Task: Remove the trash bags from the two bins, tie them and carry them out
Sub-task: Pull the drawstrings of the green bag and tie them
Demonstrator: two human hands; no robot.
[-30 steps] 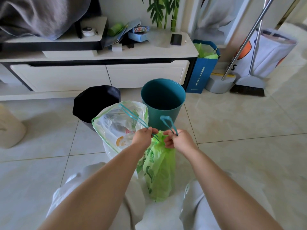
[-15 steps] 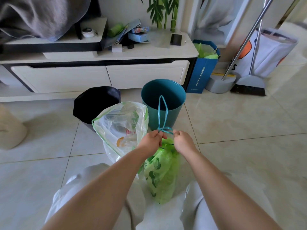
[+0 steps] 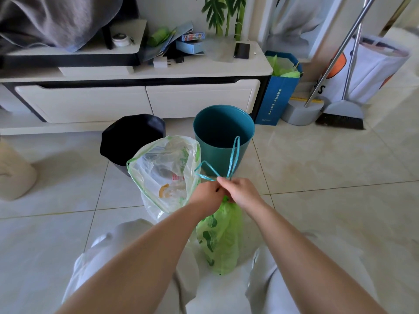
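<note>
A green trash bag point(image 3: 223, 236) hangs cinched at its neck between my knees. Its teal drawstring point(image 3: 231, 159) stands up in two loops above my fingers. My left hand point(image 3: 207, 194) and my right hand point(image 3: 240, 191) meet at the neck, both pinching the drawstring. To the left, a clear trash bag point(image 3: 165, 175) with a green rim sits open on the floor, with rubbish inside. Behind them stand a teal bin point(image 3: 223, 132), with nothing in it, and a black bin point(image 3: 131, 138).
A white TV cabinet point(image 3: 136, 98) runs along the back. At the right stand a blue paper bag point(image 3: 280, 96), a dustpan and broom point(image 3: 340, 112), and a white sack point(image 3: 371, 69). A beige container point(image 3: 13, 175) sits at the far left. The floor is tiled.
My hands have come together at the green bag's neck. The drawstring, earlier one tall loop over the teal bin, now shows two loops, one of them splayed left.
</note>
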